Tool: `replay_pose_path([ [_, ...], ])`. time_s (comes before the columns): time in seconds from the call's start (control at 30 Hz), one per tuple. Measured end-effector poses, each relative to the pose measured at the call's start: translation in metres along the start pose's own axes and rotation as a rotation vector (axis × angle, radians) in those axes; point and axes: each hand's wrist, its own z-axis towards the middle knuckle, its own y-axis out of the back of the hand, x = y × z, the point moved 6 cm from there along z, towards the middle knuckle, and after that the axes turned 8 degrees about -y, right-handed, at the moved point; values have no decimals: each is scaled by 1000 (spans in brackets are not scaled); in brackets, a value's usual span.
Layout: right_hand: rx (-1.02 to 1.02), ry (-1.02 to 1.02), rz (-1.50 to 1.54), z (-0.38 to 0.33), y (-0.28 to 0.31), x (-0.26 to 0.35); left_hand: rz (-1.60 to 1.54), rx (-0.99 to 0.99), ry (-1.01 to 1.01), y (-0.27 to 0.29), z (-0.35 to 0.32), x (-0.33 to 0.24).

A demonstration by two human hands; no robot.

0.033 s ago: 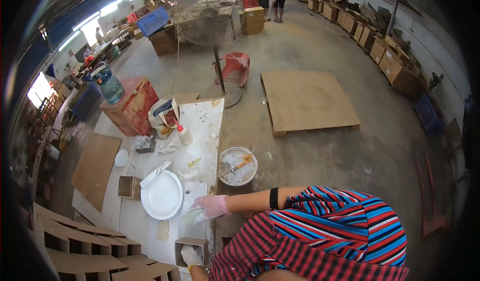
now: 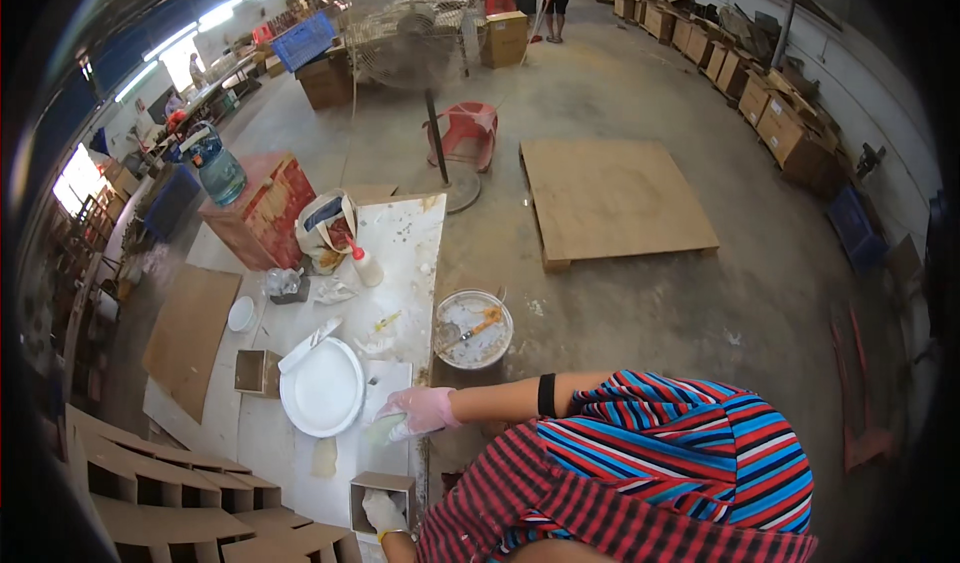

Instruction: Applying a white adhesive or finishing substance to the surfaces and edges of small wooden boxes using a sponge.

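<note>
My right hand [image 2: 420,411], in a pink glove, rests low over the white board at the table's right side. Its fingers close around a pale green, soft-looking pad [image 2: 384,429]; its exact kind does not show. Nearer me, my left hand [image 2: 381,511], white-gloved with a yellow band at the wrist, reaches into a small open cardboard box [image 2: 402,483] and grips it, the fingertips partly hidden. Just left of my right hand stands a round white basin [image 2: 322,388] with a white flat tool [image 2: 311,345] across its rim. A beige scrap [image 2: 325,458] lies below the basin.
A second small box [image 2: 258,373] stands left of the basin. Stacked cardboard dividers [image 2: 170,493] fill the lower left. A red-tipped squeeze bottle [image 2: 368,267] and a cloth bag [image 2: 326,231] are farther back. Beside the table sits a bucket [image 2: 474,308] with a brush on it.
</note>
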Motion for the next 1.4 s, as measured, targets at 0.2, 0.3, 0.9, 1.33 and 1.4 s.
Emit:
replay_pose_path([
  [0.2, -11, 74, 31, 0, -5, 19, 157, -164, 107, 22, -29, -34],
  [0.3, 9, 131, 15, 4, -11, 35, 168, -231, 118, 36, -34, -43],
  [0.9, 71, 111, 300, 17, -9, 85, -2001, -616, 49, 90, -29, -132],
  [1.33, -175, 522, 215, 22, 43, 158, -1743, -890, -85, 188, 1, -190],
  [1.4, -159, 586, 232, 14, 42, 173, -1848, -809, -243, 197, -4, -197],
])
